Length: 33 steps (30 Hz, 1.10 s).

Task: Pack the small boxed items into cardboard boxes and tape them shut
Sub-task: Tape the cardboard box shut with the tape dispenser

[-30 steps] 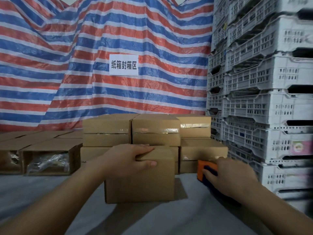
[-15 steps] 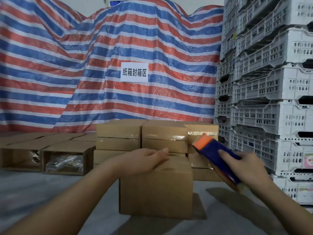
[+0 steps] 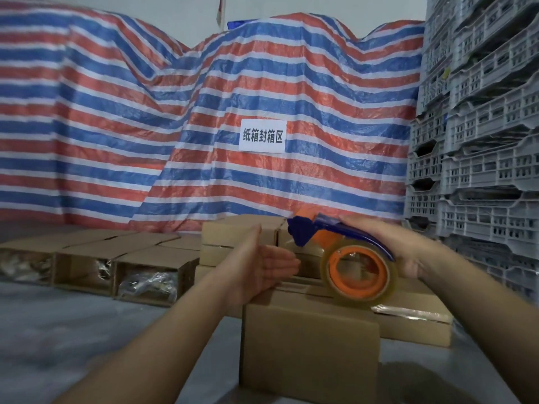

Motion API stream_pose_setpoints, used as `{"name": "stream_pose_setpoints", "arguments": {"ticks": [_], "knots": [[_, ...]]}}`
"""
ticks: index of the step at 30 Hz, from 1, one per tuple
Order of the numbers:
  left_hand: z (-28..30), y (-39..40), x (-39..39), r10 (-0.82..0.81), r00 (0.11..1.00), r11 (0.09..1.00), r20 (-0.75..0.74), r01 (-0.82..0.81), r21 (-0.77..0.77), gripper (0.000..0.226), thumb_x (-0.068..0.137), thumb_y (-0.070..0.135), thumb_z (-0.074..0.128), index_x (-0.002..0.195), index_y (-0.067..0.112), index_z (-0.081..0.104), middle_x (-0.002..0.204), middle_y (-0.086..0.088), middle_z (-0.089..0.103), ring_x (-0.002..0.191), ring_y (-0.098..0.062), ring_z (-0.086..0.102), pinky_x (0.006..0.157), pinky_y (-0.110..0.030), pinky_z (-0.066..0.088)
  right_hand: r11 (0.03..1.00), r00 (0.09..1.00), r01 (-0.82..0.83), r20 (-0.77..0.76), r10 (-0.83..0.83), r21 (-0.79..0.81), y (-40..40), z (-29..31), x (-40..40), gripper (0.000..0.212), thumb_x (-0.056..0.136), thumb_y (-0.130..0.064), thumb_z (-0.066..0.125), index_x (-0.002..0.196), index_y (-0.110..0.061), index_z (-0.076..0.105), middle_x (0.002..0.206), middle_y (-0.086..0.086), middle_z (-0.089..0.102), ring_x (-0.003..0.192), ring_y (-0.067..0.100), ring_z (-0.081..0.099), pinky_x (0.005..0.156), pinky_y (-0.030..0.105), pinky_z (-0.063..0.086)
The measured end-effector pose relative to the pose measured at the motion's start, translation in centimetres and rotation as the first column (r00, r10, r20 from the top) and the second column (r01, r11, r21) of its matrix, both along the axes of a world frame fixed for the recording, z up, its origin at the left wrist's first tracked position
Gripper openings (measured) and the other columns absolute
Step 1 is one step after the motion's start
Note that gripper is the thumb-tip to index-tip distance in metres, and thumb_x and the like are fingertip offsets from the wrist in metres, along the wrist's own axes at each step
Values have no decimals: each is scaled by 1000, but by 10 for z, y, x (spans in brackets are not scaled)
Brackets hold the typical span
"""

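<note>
A closed brown cardboard box [image 3: 309,348] stands on the grey surface right in front of me. My left hand [image 3: 259,269] rests on its top near the left edge, palm turned up and fingers straight. My right hand [image 3: 390,243] grips the blue handle of a tape dispenser [image 3: 344,252], whose orange hub and clear tape roll hover just over the box's top at the right. The dispenser's blue head points left, toward my left hand.
Taped cardboard boxes [image 3: 239,231] are stacked behind the near one, another [image 3: 414,319] lies to its right. Several open boxes with plastic-wrapped items [image 3: 145,278] line the left. Grey plastic crates [image 3: 478,158] tower at the right. A striped tarp with a white sign [image 3: 262,136] hangs behind.
My right hand lifted the tape dispenser off the surface and brought it left over the box top. My left hand turned from gripping the box's edge to lying palm up.
</note>
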<state>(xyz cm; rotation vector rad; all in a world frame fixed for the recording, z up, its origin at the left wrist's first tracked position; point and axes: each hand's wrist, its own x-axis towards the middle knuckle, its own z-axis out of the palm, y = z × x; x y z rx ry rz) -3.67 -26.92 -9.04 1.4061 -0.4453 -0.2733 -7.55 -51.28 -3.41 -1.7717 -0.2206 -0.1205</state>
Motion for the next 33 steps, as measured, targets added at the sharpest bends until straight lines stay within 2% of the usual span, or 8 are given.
{"name": "stream_pose_setpoints", "arguments": {"ticks": [2, 5, 10, 14, 19, 22, 28, 33], "knots": [[0, 2, 0, -9, 1000, 1000, -15, 9, -30, 75, 100, 62, 20, 115, 3, 65, 108, -11, 74, 103, -21, 70, 97, -35, 45, 998, 999, -21, -28, 19, -55, 2, 3, 4, 95, 41, -58, 96, 118, -10, 69, 109, 20, 74, 85, 30, 73, 91, 47, 56], [2, -1, -5, 14, 1000, 1000, 5, -14, 0, 62, 100, 56, 32, 112, 6, 66, 106, -9, 74, 102, -20, 70, 102, -36, 43, 997, 999, -36, -27, 35, -70, 2, 4, 10, 94, 43, -56, 96, 120, -11, 67, 110, 20, 74, 87, 31, 74, 92, 49, 56], [7, -5, -8, 61, 997, 998, -48, -63, -25, 50, 98, 45, 49, 120, 2, 64, 105, -12, 74, 95, -20, 71, 87, -32, 47, 999, 999, -46, -18, 46, -12, -4, 0, 16, 104, 40, -52, 99, 128, -13, 60, 113, 20, 73, 88, 32, 74, 79, 44, 59], [8, -6, -8, 72, 995, 996, -67, -75, -42, 30, 97, 37, 54, 100, 8, 66, 101, -7, 76, 95, -17, 71, 108, -41, 37, 998, 998, -66, -13, 66, -6, -3, 1, 15, 106, 37, -52, 100, 127, -15, 59, 112, 20, 73, 88, 32, 74, 80, 44, 59], [6, -7, -13, 119, 992, 992, -36, -120, -37, 18, 96, 27, 57, 93, 11, 65, 89, -2, 76, 93, -18, 70, 94, -37, 44, 996, 997, -81, -12, 81, -35, -1, 4, 14, 102, 33, -53, 100, 120, -14, 64, 108, 19, 75, 85, 30, 74, 95, 53, 54], [5, -9, -17, 185, 983, 983, 21, -184, -22, 14, 98, 20, 53, 94, 12, 63, 85, -4, 68, 93, -19, 68, 96, -38, 46, 996, 997, -76, -24, 75, -37, -2, 5, 16, 101, 33, -50, 100, 120, -13, 63, 107, 19, 75, 83, 30, 75, 89, 50, 58], [-1, -10, -19, 303, 939, 946, 162, -317, 71, 15, 99, 12, 50, 87, 9, 58, 83, -8, 62, 85, -20, 64, 95, -41, 54, 980, 981, -117, -173, 89, -160, 2, 18, 16, 82, 60, -49, 91, 125, -10, 58, 106, 18, 74, 84, 29, 74, 75, 41, 60], [-4, -1, -10, 265, 960, 939, -92, -279, -201, 26, 99, 3, 43, 74, 6, 49, 67, -8, 50, 64, -16, 53, 79, -37, 59, 962, 946, -179, -306, 110, -206, -6, 30, 13, 47, 76, -43, 78, 102, -5, 70, 81, 13, 72, 64, 22, 69, 61, 33, 57]]}}
